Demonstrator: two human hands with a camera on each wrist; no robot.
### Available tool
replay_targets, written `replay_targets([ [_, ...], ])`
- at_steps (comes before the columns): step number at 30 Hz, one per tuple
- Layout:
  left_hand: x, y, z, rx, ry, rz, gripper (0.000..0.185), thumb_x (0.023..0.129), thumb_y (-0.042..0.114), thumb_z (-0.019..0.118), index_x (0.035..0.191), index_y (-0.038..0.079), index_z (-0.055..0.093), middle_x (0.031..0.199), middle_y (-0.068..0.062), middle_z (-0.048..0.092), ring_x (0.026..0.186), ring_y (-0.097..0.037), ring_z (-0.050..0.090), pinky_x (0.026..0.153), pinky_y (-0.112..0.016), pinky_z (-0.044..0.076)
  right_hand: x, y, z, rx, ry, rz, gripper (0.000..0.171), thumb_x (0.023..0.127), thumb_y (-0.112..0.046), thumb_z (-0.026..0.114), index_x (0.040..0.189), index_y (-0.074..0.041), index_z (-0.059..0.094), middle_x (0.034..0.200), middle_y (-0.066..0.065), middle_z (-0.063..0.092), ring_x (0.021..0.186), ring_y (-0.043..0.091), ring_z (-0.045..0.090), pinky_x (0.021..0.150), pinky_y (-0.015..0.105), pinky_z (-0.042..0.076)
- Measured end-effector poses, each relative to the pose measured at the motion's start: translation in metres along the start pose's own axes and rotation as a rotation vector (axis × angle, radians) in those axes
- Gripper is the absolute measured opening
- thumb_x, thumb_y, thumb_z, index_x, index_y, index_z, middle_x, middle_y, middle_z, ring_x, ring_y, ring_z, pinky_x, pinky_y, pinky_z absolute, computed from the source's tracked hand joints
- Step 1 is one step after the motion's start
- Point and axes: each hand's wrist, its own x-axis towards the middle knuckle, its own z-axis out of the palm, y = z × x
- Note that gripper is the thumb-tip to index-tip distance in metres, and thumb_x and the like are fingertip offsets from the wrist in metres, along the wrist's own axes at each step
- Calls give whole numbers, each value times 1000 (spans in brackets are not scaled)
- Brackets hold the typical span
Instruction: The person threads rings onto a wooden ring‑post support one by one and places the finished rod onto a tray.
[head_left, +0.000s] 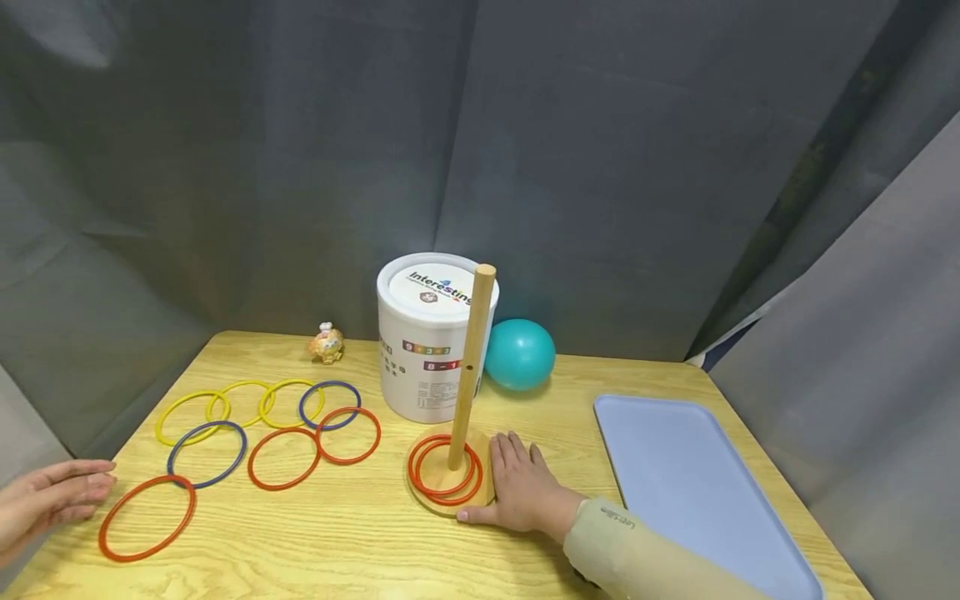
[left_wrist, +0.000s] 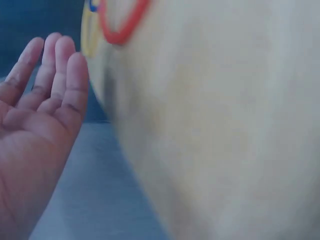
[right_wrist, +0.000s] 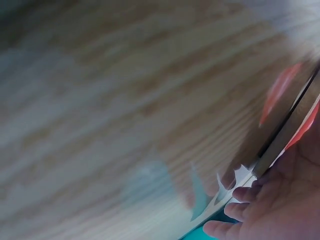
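Ideally the flat right hand [head_left: 525, 492] presses the wooden peg base [head_left: 452, 493] firmly (nothing gripped) while the open, empty left hand [head_left: 45, 498] reaches the nearest orange ring [head_left: 147, 517].

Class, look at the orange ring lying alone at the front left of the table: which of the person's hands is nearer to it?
Left. The left hand hovers open just left of the orange ring, not touching it. The right hand rests far to its right, against the wooden peg base.
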Motion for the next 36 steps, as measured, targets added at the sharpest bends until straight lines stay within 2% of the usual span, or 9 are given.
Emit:
replay_targets([
  [6,-9,-24,6,20,185,-80,45,109,2,45,105,42,67,105,21,70,94,-1,67,76,-20,58,3,0,5,10,-6,-2,128,81,-93,43,159,6,25,165,25,24,153,42,21,120,62,26],
  [8,-8,-27,8,63,240,-110,31,109,5,48,110,30,68,104,19,69,93,-1,67,76,-19,57,3,0,3,16,-6,2,128,81,-93,44,159,7,25,165,26,24,153,42,20,120,62,25],
  [10,-4,-27,9,104,264,-175,19,110,12,51,123,8,64,106,16,68,93,1,66,78,-20,58,1,0,1,20,-7,9,128,81,-93,45,159,7,25,165,26,24,153,42,20,120,62,25],
  [15,1,-29,10,211,274,-227,41,108,19,57,135,-12,50,110,12,68,95,6,64,79,-19,57,-3,1,-4,27,-15,25,128,81,-92,47,159,7,26,165,26,25,153,42,21,120,61,25],
  [17,3,-31,12,303,282,-212,44,107,22,60,136,-10,53,114,3,71,95,7,63,78,-18,57,-5,1,-5,29,-16,25,128,81,-92,47,159,7,26,164,26,26,152,42,21,120,61,26],
  [20,10,-30,16,507,291,-243,72,104,36,65,141,-21,41,119,-9,70,92,10,60,75,-18,55,-6,3,-6,33,-18,24,128,81,-92,47,159,7,26,164,26,26,152,43,21,120,61,26],
  [28,24,-29,25,862,355,-182,35,97,27,72,109,-6,71,95,-6,74,80,-3,61,65,-22,49,-3,6,-3,26,-14,16,129,80,-93,47,159,7,25,164,26,25,153,43,21,119,62,26],
  [33,22,-41,12,853,370,-197,37,101,29,68,110,-7,72,98,-10,74,80,-2,59,63,-21,49,1,5,1,33,-17,3,130,80,-94,44,160,7,23,165,26,23,153,43,19,120,62,25],
  [36,18,-46,5,718,377,-225,46,105,31,63,118,-12,67,101,-11,73,79,-1,59,64,-22,53,3,4,1,14,-12,-4,129,81,-94,43,160,7,24,165,26,23,153,43,19,120,62,25],
])
